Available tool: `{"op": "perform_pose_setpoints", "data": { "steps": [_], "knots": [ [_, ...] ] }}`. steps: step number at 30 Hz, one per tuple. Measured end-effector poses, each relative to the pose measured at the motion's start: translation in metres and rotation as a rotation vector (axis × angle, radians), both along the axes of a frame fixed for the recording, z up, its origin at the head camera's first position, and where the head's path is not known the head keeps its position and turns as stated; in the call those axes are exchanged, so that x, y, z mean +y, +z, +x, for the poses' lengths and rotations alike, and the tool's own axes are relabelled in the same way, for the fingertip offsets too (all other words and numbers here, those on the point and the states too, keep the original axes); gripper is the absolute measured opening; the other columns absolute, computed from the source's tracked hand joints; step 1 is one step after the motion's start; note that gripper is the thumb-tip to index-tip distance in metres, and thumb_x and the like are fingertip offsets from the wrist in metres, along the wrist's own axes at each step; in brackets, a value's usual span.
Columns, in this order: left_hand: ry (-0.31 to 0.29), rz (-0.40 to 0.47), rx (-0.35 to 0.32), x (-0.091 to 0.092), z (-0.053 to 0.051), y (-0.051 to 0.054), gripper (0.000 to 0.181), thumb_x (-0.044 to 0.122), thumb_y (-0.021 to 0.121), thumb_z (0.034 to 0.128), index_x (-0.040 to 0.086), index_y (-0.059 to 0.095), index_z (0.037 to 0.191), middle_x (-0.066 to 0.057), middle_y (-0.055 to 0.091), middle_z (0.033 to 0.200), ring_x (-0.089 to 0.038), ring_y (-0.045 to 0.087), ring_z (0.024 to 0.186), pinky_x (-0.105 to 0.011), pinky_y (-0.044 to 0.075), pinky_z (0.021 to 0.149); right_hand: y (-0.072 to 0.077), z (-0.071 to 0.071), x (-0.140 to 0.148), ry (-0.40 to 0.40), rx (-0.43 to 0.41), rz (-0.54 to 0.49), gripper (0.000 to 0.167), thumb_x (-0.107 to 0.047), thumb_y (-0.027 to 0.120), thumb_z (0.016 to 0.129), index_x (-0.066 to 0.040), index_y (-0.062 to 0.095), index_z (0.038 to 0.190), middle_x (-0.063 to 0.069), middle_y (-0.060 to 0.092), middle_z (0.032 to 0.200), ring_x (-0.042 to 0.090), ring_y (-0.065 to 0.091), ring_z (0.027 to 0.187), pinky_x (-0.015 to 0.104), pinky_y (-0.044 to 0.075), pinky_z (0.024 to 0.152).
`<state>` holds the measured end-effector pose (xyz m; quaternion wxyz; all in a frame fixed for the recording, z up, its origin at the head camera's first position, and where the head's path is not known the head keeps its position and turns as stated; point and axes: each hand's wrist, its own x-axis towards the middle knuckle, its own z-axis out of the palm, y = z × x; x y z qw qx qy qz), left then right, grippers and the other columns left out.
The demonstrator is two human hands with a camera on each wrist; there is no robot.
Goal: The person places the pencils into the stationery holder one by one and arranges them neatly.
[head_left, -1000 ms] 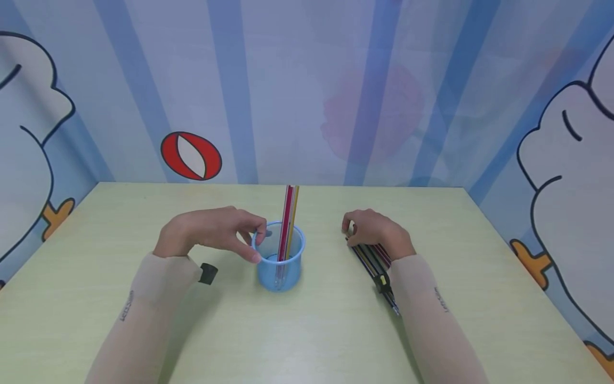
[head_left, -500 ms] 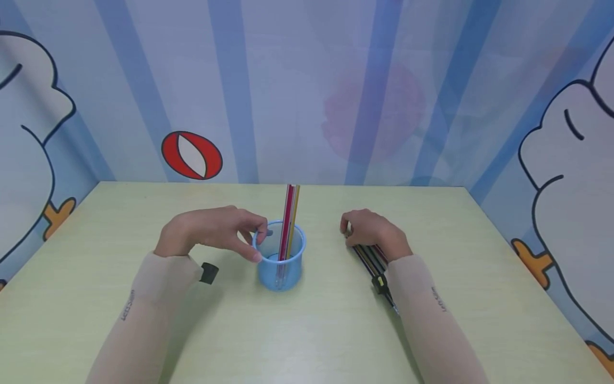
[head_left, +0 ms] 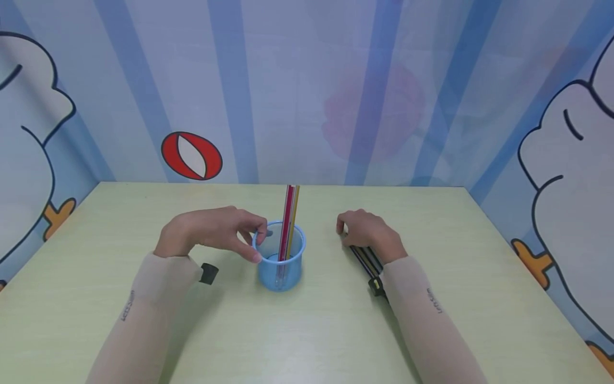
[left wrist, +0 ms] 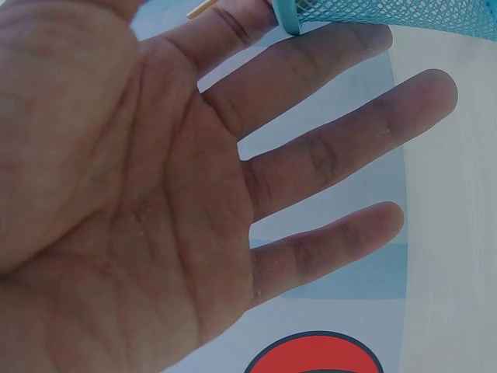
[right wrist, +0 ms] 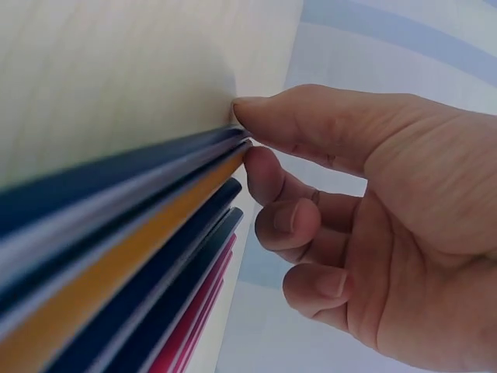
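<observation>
A light-blue mesh pen cup (head_left: 280,273) stands upright on the table, with a few red and yellow pencils (head_left: 287,221) leaning in it. My left hand (head_left: 216,229) holds the cup's near-left rim between thumb and forefinger. In the left wrist view its other fingers (left wrist: 334,159) stretch out straight below the mesh. On the right lies a row of striped pencils (head_left: 368,260), dark blue, yellow and red, partly hidden under my right hand (head_left: 366,232) and sleeve. In the right wrist view, the thumb and forefinger pinch the far end of a dark-blue pencil (right wrist: 155,159).
The pale wooden table (head_left: 307,336) meets a blue striped curtain (head_left: 297,96) at its back edge. A small black wrist camera (head_left: 208,273) is worn at the left cuff, another black camera (head_left: 376,286) at the right cuff.
My right hand has slid slightly left along the pencil ends, its sleeve covering more of the row. The left hand and the cup have stayed in place.
</observation>
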<state>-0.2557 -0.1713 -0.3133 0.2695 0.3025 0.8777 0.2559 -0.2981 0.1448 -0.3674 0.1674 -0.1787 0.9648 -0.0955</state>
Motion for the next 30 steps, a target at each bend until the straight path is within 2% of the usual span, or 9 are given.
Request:
{"op": "perform_pose_setpoints", "data": {
  "steps": [9, 15, 21, 25, 30],
  "knots": [
    [-0.005, -0.009, 0.010, 0.000, 0.000, 0.000, 0.029, 0.035, 0.079, 0.0866, 0.017, 0.057, 0.096, -0.002, 0.066, 0.118, -0.021, 0.062, 0.113, -0.045, 0.049, 0.092, 0.000, 0.003, -0.007, 0.007, 0.059, 0.020, 0.018, -0.011, 0.070, 0.092, -0.016, 0.068, 0.109, 0.003, 0.059, 0.088, 0.020, 0.052, 0.074, 0.038, 0.046, 0.068],
    [0.003, -0.013, 0.010, 0.000, 0.000, 0.000, 0.028, 0.035, 0.079, 0.0867, 0.019, 0.057, 0.094, -0.002, 0.065, 0.121, -0.020, 0.063, 0.113, -0.045, 0.049, 0.093, 0.000, 0.006, -0.012, 0.003, 0.065, 0.023, 0.015, -0.010, 0.069, 0.093, -0.017, 0.068, 0.105, 0.002, 0.059, 0.087, 0.021, 0.054, 0.072, 0.038, 0.047, 0.068],
    [0.003, -0.017, 0.008, 0.000, 0.000, 0.000, 0.028, 0.034, 0.079, 0.0866, 0.018, 0.057, 0.095, -0.002, 0.065, 0.121, -0.021, 0.063, 0.113, -0.045, 0.049, 0.092, -0.001, 0.005, -0.011, 0.021, 0.080, 0.004, 0.004, -0.011, 0.068, 0.092, -0.015, 0.068, 0.094, 0.000, 0.061, 0.090, 0.020, 0.055, 0.073, 0.038, 0.046, 0.068],
    [0.006, -0.020, 0.008, 0.000, 0.000, 0.000, 0.029, 0.034, 0.079, 0.0864, 0.018, 0.057, 0.095, -0.002, 0.065, 0.120, -0.021, 0.062, 0.113, -0.044, 0.050, 0.091, -0.002, 0.004, -0.011, 0.031, 0.086, -0.009, 0.006, -0.011, 0.067, 0.091, -0.016, 0.067, 0.088, -0.001, 0.062, 0.087, 0.019, 0.055, 0.072, 0.036, 0.046, 0.066],
    [0.009, -0.021, 0.008, 0.001, 0.000, 0.000, 0.028, 0.034, 0.079, 0.0863, 0.018, 0.058, 0.096, -0.003, 0.065, 0.121, -0.021, 0.062, 0.113, -0.044, 0.050, 0.091, 0.000, 0.002, -0.010, 0.040, 0.083, -0.053, 0.006, -0.012, 0.065, 0.090, -0.017, 0.068, 0.089, -0.001, 0.062, 0.085, 0.018, 0.055, 0.069, 0.034, 0.046, 0.063]
  ]
}}
